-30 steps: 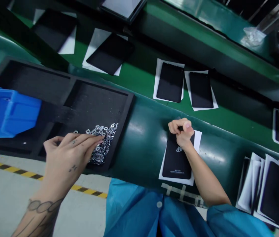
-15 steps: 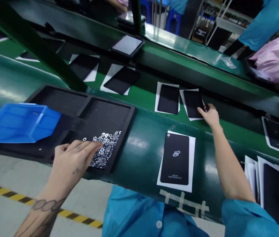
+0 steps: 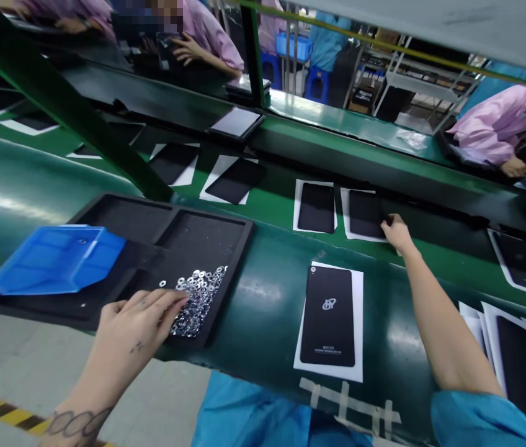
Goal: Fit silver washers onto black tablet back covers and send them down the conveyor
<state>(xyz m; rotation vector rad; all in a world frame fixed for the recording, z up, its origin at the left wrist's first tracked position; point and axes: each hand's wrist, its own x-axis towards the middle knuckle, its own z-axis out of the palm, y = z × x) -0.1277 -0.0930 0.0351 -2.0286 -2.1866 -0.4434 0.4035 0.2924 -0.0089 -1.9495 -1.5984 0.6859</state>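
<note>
My left hand (image 3: 139, 320) is over the black tray (image 3: 239, 261), thumb and fingers pinched together at a pile of small shiny metal rings (image 3: 198, 304). Whatever sits between those fingertips is too small to make out. Stretched forward, my right hand (image 3: 399, 234) has its fingers closed at the right edge of a black tablet (image 3: 365, 213), which lies on a white sheet (image 3: 345, 217) on the green belt. Closer to me, another black tablet (image 3: 328, 316) with a pale logo rests back up on white paper (image 3: 358, 347).
A blue plastic bin (image 3: 58, 257) sits in the tray's left part. More tablets on paper, such as this one (image 3: 316, 208), line the belt. A green post (image 3: 81, 118) slants across the left. Upright tablets and sheets (image 3: 490, 341) stand at right. Co-workers in pink sleeves (image 3: 495, 127) sit opposite.
The view has tilted up, so the bench appears lower. My right thumb has shifted from the tablet's face towards its right edge. My left hand stays at the metal rings.
</note>
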